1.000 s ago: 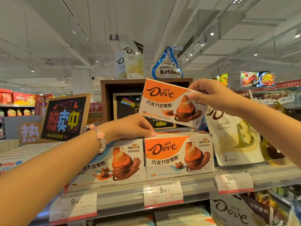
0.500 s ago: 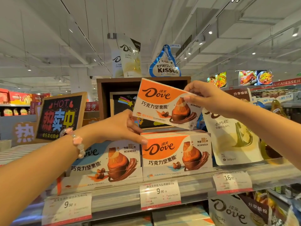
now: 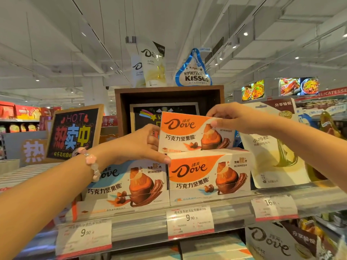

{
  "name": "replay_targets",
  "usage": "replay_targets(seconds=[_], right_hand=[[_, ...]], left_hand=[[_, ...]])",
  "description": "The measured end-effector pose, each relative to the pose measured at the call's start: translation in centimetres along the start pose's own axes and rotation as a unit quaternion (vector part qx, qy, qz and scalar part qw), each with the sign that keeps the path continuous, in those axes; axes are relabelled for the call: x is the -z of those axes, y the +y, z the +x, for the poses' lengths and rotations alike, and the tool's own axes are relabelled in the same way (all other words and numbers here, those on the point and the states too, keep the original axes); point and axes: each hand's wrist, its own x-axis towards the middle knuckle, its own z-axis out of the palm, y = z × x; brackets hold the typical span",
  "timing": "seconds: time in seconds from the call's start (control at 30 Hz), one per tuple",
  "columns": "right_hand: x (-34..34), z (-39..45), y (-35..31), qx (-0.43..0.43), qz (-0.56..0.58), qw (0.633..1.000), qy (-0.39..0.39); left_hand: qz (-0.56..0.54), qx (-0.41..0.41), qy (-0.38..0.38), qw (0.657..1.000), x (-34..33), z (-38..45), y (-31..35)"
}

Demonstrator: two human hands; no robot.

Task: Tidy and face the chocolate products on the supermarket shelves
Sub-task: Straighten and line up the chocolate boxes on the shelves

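Supermarket shelf (image 3: 187, 220), mid-frame: both hands pinching orange box (image 3: 189, 132), left hand (image 3: 139, 145) at side, right hand (image 3: 231, 117) on top. Light, stiff, best gripped by edges.

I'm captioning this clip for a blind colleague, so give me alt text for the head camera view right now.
Two hands hold an orange Dove box over a stocked orange Dove carton on a supermarket shelf: the left hand at its left edge, the right hand pinching its top right. A blue Dove carton sits alongside.
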Motion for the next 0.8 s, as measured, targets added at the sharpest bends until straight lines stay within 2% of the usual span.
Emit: replay_targets(seconds=[0.27, 0.63, 0.8], right_hand=[[1.2, -0.1, -0.7, 0.007, -0.083, 0.996, 0.013], [1.7, 0.4, -1.8, -0.044, -0.172, 0.983, -0.038], [1.6, 0.6, -2.1, -0.062, -0.2, 0.977, -0.05]], left_hand=[[0.031, -0.047, -0.004, 0.998, -0.4, -0.3, 0.0], [0.063, -0.047, 0.004, 0.997, -0.1, -0.1, -0.2], [0.078, -0.075, 0.007, 0.994, -0.2, -0.2, -0.2]])
